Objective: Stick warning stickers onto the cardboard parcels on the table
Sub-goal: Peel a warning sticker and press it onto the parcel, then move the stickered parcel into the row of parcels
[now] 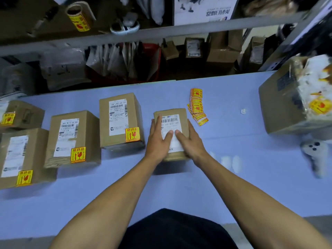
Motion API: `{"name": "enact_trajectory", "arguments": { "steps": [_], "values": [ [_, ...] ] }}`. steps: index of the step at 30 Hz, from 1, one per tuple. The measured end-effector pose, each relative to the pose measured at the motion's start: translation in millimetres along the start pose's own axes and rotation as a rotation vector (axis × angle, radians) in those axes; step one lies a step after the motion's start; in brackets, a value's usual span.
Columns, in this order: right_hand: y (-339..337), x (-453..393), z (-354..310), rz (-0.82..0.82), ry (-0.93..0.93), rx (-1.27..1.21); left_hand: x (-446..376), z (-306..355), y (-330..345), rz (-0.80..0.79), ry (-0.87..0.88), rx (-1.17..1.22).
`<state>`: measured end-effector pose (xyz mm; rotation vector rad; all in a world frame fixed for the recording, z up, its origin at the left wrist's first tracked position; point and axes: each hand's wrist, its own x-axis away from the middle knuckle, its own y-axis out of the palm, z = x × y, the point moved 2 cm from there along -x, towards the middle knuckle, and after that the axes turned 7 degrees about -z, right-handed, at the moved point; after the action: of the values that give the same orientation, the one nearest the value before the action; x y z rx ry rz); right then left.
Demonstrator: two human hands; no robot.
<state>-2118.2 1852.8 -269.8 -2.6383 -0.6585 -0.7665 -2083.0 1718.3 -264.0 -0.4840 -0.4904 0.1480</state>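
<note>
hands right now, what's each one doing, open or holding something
Left hand: open, straight fingers resting on the small cardboard parcel.
Right hand: open, fingers pressing flat on the parcel's white shipping label.

**Both hands flat, arms reaching far**

Two bare forearms stretch from the near edge toward the middle, converging. The left hand [158, 141] lies palm down, fingers straight and spread. The right hand [190, 141] lies beside it, fingers extended, fingertips nearly meeting the left's.
</note>
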Motion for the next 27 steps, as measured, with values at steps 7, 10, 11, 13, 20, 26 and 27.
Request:
{"name": "enact_trajectory", "arguments": {
  "steps": [7,10,11,13,20,26,27],
  "values": [
    [11,45,31,-0.034,-0.003,-0.014,45,-19,12,-0.051,0.010,0.047],
    [11,50,38,-0.060,-0.002,0.006,55,-25,17,-0.068,0.011,0.030],
    [11,51,41,-0.072,0.002,0.016,57,-27,18,-0.073,0.007,0.035],
    [9,54,43,-0.082,0.015,0.034,61,-29,22,-0.074,-0.001,0.062],
    [1,48,33,-0.077,0.012,0.095,56,-20,25,-0.040,-0.017,0.071],
    [-9,31,29,-0.094,-0.006,0.132,40,-13,25,-0.026,-0.025,0.037],
    [-9,28,30,-0.100,-0.008,0.151,39,-13,25,-0.027,-0.033,0.017]
  ]
}}
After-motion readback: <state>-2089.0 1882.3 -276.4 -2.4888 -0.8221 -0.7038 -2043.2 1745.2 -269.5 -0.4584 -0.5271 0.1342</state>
